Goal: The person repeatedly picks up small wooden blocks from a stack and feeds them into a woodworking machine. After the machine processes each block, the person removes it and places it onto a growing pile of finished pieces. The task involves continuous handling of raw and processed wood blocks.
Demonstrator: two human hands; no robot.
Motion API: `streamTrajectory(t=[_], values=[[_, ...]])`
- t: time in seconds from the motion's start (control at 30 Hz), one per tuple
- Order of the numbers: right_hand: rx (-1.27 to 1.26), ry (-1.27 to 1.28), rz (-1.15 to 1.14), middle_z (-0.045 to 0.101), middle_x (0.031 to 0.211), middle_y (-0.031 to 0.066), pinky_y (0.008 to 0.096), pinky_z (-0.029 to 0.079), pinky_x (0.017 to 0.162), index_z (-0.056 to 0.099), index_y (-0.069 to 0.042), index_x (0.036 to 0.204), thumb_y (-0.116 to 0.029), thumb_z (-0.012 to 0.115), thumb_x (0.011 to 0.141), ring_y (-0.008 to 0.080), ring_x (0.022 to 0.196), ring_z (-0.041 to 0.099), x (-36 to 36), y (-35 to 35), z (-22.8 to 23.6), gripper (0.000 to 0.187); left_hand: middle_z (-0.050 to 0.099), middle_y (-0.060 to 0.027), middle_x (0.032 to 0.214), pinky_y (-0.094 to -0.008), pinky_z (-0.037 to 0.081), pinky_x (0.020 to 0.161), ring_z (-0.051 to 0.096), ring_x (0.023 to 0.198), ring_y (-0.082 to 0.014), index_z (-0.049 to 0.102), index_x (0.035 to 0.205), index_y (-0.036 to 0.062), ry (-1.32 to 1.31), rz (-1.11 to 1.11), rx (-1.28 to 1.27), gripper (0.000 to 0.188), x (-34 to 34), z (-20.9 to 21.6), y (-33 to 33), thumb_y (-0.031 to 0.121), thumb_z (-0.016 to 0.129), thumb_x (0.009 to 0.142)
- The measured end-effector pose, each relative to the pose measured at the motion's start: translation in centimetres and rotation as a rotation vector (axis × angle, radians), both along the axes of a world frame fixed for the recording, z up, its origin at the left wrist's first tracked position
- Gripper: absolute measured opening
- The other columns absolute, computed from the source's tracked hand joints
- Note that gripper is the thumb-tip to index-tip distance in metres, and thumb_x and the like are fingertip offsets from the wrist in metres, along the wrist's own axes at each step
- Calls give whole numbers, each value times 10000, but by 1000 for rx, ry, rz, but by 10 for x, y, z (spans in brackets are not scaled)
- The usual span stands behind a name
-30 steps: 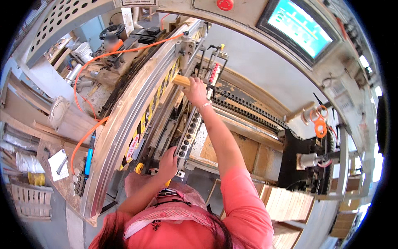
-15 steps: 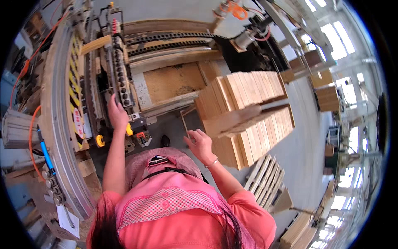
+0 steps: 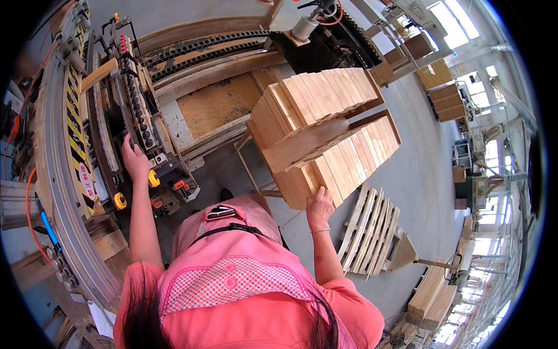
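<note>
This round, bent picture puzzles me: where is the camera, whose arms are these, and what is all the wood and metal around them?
The camera sits on a person's head and looks down, so you see their pink top and both forearms from above; the wide lens bends straight edges. There is no robot here, only two bare hands. The left hand rests on a long metal machine with rows of small parts, yellow knobs and a striped guard. The right hand touches the near end of a stack of pale wooden boards piled on a stand. I cannot tell whether its fingers grip a board or only press on it. Behind lie a tray of sawdust, a wooden pallet on the grey floor, and more board piles by the windows.
</note>
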State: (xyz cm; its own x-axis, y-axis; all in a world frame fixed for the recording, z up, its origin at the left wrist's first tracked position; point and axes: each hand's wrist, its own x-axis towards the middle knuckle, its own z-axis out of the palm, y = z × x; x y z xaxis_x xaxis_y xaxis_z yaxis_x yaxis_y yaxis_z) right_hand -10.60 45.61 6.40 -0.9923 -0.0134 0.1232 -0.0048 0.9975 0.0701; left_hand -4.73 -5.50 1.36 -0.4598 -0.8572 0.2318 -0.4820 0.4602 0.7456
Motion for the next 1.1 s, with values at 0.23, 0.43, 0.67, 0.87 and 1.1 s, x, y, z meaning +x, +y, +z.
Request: streamTrajectory(t=[0.23,0.43,0.67,0.87,1.1], values=[[-71,28,-38,518,977,110,401,515,711,506,-64,1030,-153,769,648,301,936,566,-3,-2,-1,472,504,-151,1259,-398,374,974,477,1156,-331,467,1260,93,-10,6,13,390,-1,0,-1,40,490,875],[-84,48,-119,507,974,110,403,510,726,499,-64,951,-160,782,606,297,913,556,-2,-6,-2,456,512,-151,1250,-390,379,967,482,1151,-335,468,1259,93,41,-5,23,381,0,-2,-1,46,482,882],[-255,106,187,532,878,82,399,497,704,509,-77,933,-165,756,624,283,890,548,10,-47,22,404,500,-162,1262,-394,371,978,469,1170,-337,452,1274,87,57,-16,35,391,1,1,2,41,474,886],[-278,71,616,533,928,77,401,507,661,522,-102,1049,-167,766,622,280,895,547,-34,-140,44,496,534,-174,1220,-387,369,985,485,1166,-332,465,1249,54,103,2,51,389,0,-3,1,23,492,862],[-367,-19,1103,537,974,99,393,484,738,534,-65,1074,-209,785,628,289,935,545,-131,-297,56,531,519,-190,1191,-418,389,949,480,1130,-369,467,1221,39,125,29,57,382,1,14,9,1,516,844]])
